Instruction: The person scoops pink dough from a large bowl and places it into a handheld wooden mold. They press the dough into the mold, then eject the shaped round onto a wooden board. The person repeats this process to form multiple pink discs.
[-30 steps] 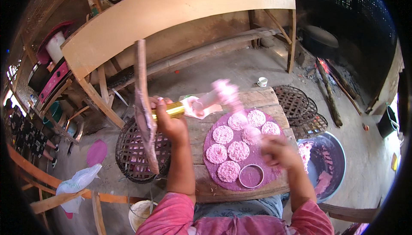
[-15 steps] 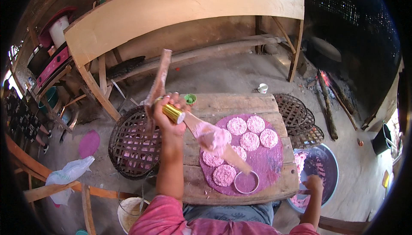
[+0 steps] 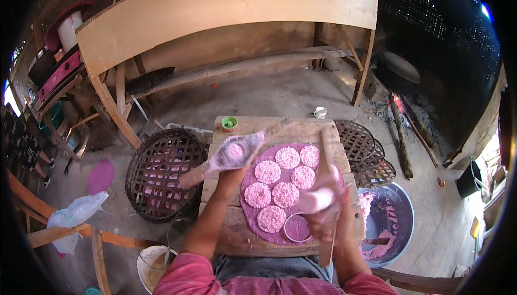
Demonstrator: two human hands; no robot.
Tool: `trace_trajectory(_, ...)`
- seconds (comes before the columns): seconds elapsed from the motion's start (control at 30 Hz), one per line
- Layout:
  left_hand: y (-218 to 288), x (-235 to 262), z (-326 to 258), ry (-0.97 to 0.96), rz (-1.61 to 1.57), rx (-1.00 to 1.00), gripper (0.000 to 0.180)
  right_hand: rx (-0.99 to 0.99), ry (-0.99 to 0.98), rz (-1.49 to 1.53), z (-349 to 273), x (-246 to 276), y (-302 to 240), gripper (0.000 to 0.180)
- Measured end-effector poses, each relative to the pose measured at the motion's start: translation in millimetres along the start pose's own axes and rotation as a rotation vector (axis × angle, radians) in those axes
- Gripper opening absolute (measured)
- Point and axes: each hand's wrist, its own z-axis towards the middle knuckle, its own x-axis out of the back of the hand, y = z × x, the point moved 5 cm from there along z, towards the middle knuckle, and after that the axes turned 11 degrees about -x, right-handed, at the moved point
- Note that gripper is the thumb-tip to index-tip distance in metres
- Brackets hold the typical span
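My left hand (image 3: 232,181) grips one wooden half of a hand press, its pink-smeared middle holding a round lump of pink dough (image 3: 235,151). It hangs over the left side of the wooden table (image 3: 229,233). Closed around the other half, a wooden paddle (image 3: 325,157) with a pale cylinder (image 3: 318,200), my right hand (image 3: 339,222) is over the table's right side, smeared by motion. Beneath both, several strand-textured pink dough rounds (image 3: 271,219) lie on a purple round mat (image 3: 249,213). A thin ring (image 3: 297,227) rests at the mat's near edge.
At right stands a blue basin (image 3: 412,219) with pink dough and a scoop (image 3: 377,240). A woven basket (image 3: 161,211) sits left; flat woven trays (image 3: 353,139) lie right. A green cup (image 3: 229,123) and white mug (image 3: 320,112) stand at the back. Logs (image 3: 399,133) burn far right.
My right hand has left the basin and now holds the paddle half with the cylinder, which was in my left hand. The press halves are now apart. My left hand moved nearer.
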Motion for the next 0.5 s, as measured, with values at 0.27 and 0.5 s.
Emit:
trace_trajectory(0.27, 66.7, -19.0, -43.4, -0.607, 0.329, -0.402, 0.034, 0.701, 0.312, -1.371, -6.3, -34.6, -63.1, 0.104)
trace_trajectory(0.5, 78.8, -54.1, -76.2, -1.038, -0.087, -0.114, 0.045, 0.411, 0.061, -1.755, -12.1, -57.5, -53.1, 0.099)
